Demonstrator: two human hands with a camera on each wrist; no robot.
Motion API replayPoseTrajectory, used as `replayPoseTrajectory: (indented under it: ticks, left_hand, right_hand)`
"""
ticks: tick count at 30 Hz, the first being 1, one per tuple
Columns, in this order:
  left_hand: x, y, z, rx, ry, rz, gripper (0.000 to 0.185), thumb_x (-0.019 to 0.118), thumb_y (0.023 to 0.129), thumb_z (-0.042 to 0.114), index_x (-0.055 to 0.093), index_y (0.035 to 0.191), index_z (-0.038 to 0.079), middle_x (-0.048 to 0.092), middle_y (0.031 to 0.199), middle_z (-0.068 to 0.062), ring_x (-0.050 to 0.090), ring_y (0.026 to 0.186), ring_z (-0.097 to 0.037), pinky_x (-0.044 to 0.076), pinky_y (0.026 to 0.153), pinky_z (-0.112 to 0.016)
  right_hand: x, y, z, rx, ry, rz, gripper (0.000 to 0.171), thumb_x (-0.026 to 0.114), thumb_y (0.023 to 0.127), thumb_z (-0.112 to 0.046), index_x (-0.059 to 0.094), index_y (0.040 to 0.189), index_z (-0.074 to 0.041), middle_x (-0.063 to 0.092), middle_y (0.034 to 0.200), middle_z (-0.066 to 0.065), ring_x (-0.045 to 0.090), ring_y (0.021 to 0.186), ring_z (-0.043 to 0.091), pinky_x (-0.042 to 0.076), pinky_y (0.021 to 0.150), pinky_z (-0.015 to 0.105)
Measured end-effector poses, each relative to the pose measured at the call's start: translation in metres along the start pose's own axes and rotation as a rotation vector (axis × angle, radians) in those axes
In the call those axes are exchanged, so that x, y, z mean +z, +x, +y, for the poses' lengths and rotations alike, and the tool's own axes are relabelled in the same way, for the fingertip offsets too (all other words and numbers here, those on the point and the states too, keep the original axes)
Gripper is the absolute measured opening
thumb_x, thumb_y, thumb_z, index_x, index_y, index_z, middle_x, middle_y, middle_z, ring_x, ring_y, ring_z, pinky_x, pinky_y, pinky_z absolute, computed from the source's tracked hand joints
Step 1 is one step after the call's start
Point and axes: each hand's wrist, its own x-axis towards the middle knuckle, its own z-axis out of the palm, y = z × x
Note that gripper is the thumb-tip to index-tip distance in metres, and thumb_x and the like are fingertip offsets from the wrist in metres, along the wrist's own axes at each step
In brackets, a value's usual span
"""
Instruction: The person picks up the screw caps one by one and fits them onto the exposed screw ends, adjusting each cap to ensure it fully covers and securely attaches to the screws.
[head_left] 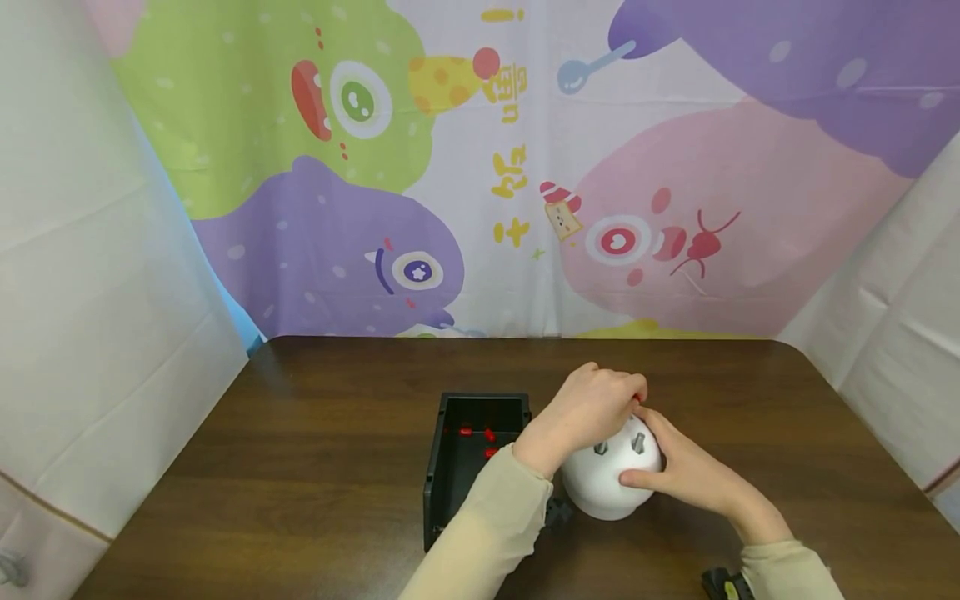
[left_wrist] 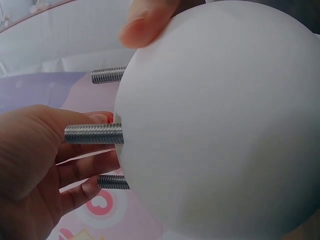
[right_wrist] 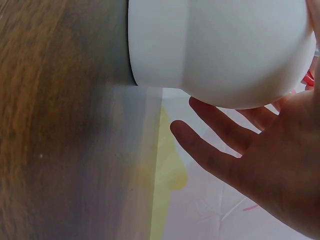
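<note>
A white rounded dome [head_left: 603, 487] stands on the table, with several grey threaded rods [left_wrist: 95, 134] sticking out of its upper part. My left hand [head_left: 588, 408] reaches over the top and pinches a small red piece [left_wrist: 110, 116] at the dome's surface, among the rods. The fingers cover most of that piece, so its shape is hidden. From the right side, my right hand [head_left: 693, 471] holds the dome, thumb on the near face and fingers spread round the far side.
Left of the dome sits a black open box [head_left: 483, 397] with several small red pieces [head_left: 490, 434] inside; the left sleeve [head_left: 487, 517] overlaps its right side. A patterned curtain [head_left: 525, 275] hangs behind the brown table [head_left: 300, 467].
</note>
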Motion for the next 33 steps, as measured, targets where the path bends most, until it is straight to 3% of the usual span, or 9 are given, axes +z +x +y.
replayPoseTrajectory:
  ticks: [10,33]
  left_hand:
    - [0.0015,-0.0009,-0.0005,0.008,0.009,0.011,0.011,0.056,0.089,0.021,0.065,0.096,0.022,0.068,0.087,0.013,0.058,0.069,0.0,0.036,0.066,-0.017]
    - [0.0032,-0.0025,0.0,-0.013,0.035,-0.046,0.013,0.058,0.088,0.019,0.068,0.097,0.022,0.068,0.085,0.011,0.059,0.069,-0.001,0.041,0.077,-0.02]
  right_hand:
    - [0.0004,-0.0001,0.0004,0.009,-0.007,0.001,0.085,0.07,0.077,-0.039,0.022,0.14,-0.009,0.042,0.131,0.012,0.049,0.108,0.022,0.045,0.082,0.031]
    - [0.0004,0.0001,-0.0003,0.014,-0.008,0.008,0.082,0.071,0.076,-0.04,0.026,0.138,-0.013,0.044,0.128,0.011,0.05,0.105,0.02,0.045,0.08,0.031]
